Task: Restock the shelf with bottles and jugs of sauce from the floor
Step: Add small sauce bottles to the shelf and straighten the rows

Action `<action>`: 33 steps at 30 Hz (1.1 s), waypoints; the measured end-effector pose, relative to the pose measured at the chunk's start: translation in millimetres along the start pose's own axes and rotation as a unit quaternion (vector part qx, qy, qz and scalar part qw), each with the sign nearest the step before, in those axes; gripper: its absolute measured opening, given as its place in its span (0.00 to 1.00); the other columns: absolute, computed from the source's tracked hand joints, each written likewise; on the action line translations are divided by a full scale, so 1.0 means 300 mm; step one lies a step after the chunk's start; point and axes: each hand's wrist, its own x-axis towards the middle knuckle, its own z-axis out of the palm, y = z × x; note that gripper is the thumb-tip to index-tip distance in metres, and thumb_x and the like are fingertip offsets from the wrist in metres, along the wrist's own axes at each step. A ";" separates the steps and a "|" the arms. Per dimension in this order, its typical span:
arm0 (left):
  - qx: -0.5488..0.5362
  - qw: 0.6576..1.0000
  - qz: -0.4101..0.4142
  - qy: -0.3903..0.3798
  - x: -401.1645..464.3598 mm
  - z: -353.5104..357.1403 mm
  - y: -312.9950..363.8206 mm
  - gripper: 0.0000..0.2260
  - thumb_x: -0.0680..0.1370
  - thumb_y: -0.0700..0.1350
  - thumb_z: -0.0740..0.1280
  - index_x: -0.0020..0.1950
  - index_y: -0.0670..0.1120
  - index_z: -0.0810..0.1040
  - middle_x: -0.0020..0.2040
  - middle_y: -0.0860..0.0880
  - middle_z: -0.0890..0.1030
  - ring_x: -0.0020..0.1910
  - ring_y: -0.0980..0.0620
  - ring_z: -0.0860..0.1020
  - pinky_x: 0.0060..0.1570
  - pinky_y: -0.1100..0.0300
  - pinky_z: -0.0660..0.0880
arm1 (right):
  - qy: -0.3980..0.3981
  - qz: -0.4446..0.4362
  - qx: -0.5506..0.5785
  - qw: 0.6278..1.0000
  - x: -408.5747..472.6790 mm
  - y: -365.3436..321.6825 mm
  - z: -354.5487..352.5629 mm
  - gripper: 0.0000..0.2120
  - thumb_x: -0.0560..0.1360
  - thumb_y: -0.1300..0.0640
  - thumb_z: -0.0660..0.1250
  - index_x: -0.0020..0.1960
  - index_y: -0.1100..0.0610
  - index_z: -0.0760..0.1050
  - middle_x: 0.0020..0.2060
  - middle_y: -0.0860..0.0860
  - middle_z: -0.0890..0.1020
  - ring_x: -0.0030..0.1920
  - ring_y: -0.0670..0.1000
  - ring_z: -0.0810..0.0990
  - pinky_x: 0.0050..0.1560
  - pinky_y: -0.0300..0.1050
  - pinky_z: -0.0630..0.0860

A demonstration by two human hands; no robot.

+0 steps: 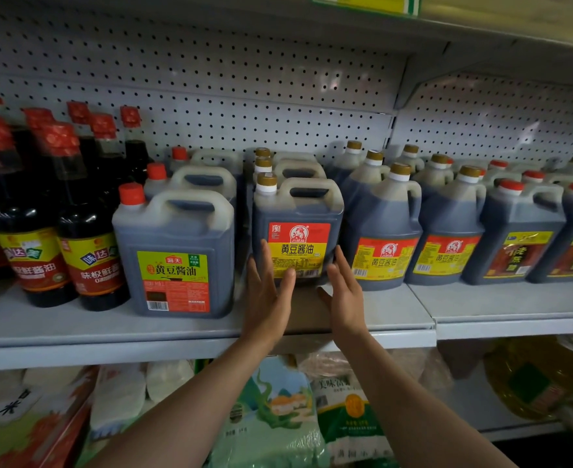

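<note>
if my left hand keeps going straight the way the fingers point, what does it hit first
Probably the gold-capped jug with the red and yellow label. The left hand points up and into the shelf, its straight fingers already at or on the jug's lower left front. Whether they touch is hard to tell.

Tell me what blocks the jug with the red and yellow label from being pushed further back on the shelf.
Two jugs of the same kind stand in a row right behind the red-and-yellow-labelled jug, between it and the pegboard back panel. Nothing separates the left hand or right hand from its front.
</note>
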 end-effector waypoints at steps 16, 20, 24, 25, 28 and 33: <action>-0.034 0.999 0.017 0.025 0.031 -0.001 -0.054 0.34 0.74 0.74 0.46 0.77 0.70 0.39 0.82 0.56 0.48 0.80 0.53 0.53 0.73 0.50 0.58 | 0.011 -0.005 0.023 1.000 0.004 0.010 0.005 0.21 0.84 0.55 0.62 0.75 0.42 0.69 0.70 0.41 0.74 0.61 0.39 0.75 0.70 0.58 0.73; -0.028 0.999 0.012 0.019 0.031 -0.001 -0.054 0.35 0.73 0.74 0.46 0.77 0.69 0.38 0.82 0.55 0.48 0.79 0.51 0.56 0.71 0.52 0.59 | 0.008 -0.005 0.024 1.000 0.005 0.012 0.003 0.21 0.84 0.56 0.61 0.75 0.42 0.69 0.72 0.43 0.73 0.61 0.38 0.75 0.70 0.59 0.73; -0.022 0.999 0.015 0.019 0.034 -0.002 -0.054 0.35 0.73 0.74 0.45 0.77 0.69 0.38 0.82 0.54 0.48 0.78 0.49 0.60 0.70 0.51 0.61 | 0.006 -0.003 0.018 1.000 0.013 0.011 0.005 0.21 0.85 0.56 0.61 0.76 0.42 0.68 0.73 0.44 0.73 0.66 0.43 0.73 0.71 0.60 0.72; -0.022 0.999 0.014 0.019 0.036 -0.001 -0.056 0.35 0.72 0.75 0.45 0.77 0.70 0.38 0.82 0.54 0.48 0.78 0.48 0.60 0.70 0.50 0.62 | 0.006 -0.004 0.016 1.000 0.014 0.011 0.006 0.21 0.85 0.56 0.61 0.76 0.42 0.68 0.73 0.44 0.73 0.68 0.44 0.73 0.71 0.60 0.72; -0.015 1.000 0.010 0.021 0.037 0.002 -0.055 0.34 0.74 0.73 0.45 0.77 0.69 0.38 0.82 0.55 0.48 0.78 0.49 0.60 0.69 0.52 0.62 | 0.007 -0.005 0.009 1.000 0.012 0.009 0.009 0.21 0.85 0.56 0.61 0.76 0.41 0.68 0.73 0.44 0.72 0.69 0.45 0.72 0.70 0.60 0.73; -0.025 0.999 0.021 0.027 0.030 0.002 -0.054 0.33 0.77 0.68 0.47 0.79 0.65 0.40 0.82 0.60 0.47 0.80 0.53 0.53 0.71 0.52 0.59 | 0.004 -0.001 0.010 1.000 0.001 0.010 0.006 0.22 0.85 0.56 0.61 0.77 0.43 0.67 0.73 0.43 0.72 0.67 0.44 0.72 0.71 0.59 0.72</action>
